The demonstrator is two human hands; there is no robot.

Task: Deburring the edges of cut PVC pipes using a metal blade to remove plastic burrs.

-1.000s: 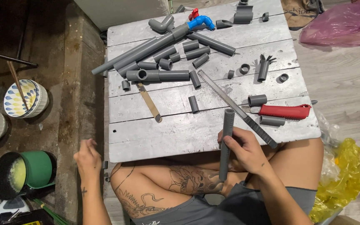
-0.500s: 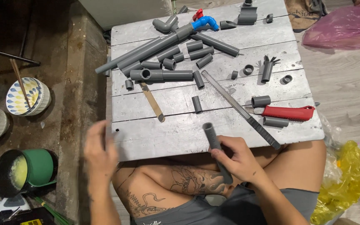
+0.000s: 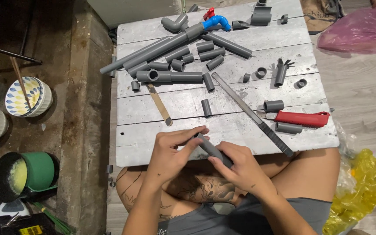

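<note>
2 hands grip your grey pipe: left hand pinching its upper end, right hand fingers curled round its lower part.

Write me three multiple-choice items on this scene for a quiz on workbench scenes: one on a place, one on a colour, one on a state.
1. Where does the red-handled saw lie on the grey plank table?
A. near its right edge
B. at its far left corner
C. on the floor

2. What colour is the curved plastic fitting at the table's far side?
A. green
B. blue
C. yellow

3. How is the short grey plastic pipe at the near edge held?
A. lying untouched
B. by one hand only
C. by both hands

Answers: 1 A, the saw lies by the right edge beside short pipe offcuts. 2 B, the fitting is bright blue among grey parts. 3 C, the left hand and right hand both close on the pipe.
</note>
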